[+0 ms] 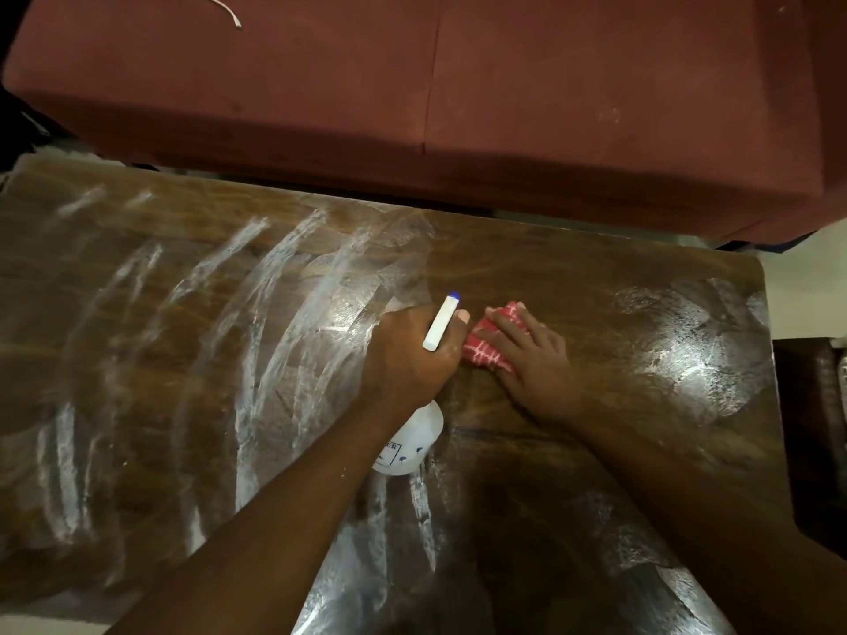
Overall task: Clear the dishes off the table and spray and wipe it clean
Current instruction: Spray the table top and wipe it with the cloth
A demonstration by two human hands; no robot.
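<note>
A dark wooden table (573, 277) fills the view, its top covered in wet white smears and streaks. My left hand (408, 355) is closed around the neck of a white spray bottle (412, 444), whose nozzle with a blue tip points away from me. Just to the right, my right hand (527, 355) lies flat on a red and white checked cloth (486, 348), pressing it onto the table top. Most of the cloth is hidden under my fingers. No dishes show on the table.
A maroon sofa (412, 84) runs along the table's far edge, with a white cable (222, 9) lying on its seat. A dark piece of furniture (811, 428) stands past the table's right edge. Pale floor shows at the far right.
</note>
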